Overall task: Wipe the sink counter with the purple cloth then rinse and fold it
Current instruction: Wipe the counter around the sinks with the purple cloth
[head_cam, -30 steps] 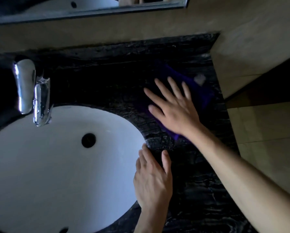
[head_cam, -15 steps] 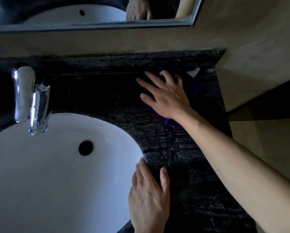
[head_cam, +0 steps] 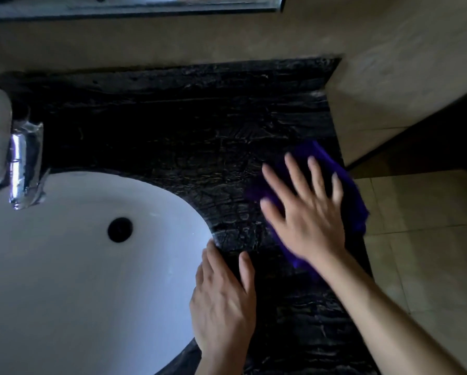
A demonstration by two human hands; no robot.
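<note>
The purple cloth (head_cam: 347, 185) lies flat on the black marbled sink counter (head_cam: 189, 125), near the counter's right edge. My right hand (head_cam: 305, 212) presses down on the cloth with its fingers spread straight, covering most of it. My left hand (head_cam: 224, 301) rests flat on the counter at the right rim of the white oval sink basin (head_cam: 64, 266), fingers straight and holding nothing. The cloth's right corner hangs slightly past the counter edge.
A chrome faucet (head_cam: 24, 163) stands at the left behind the basin, whose dark drain hole (head_cam: 120, 229) sits mid-bowl. A beige wall and a mirror's lower edge (head_cam: 135, 9) run along the back. Right of the counter lies a tiled floor (head_cam: 427, 239).
My right hand has slid the cloth from the back of the counter toward me and to the right edge. My left hand has stayed by the basin rim.
</note>
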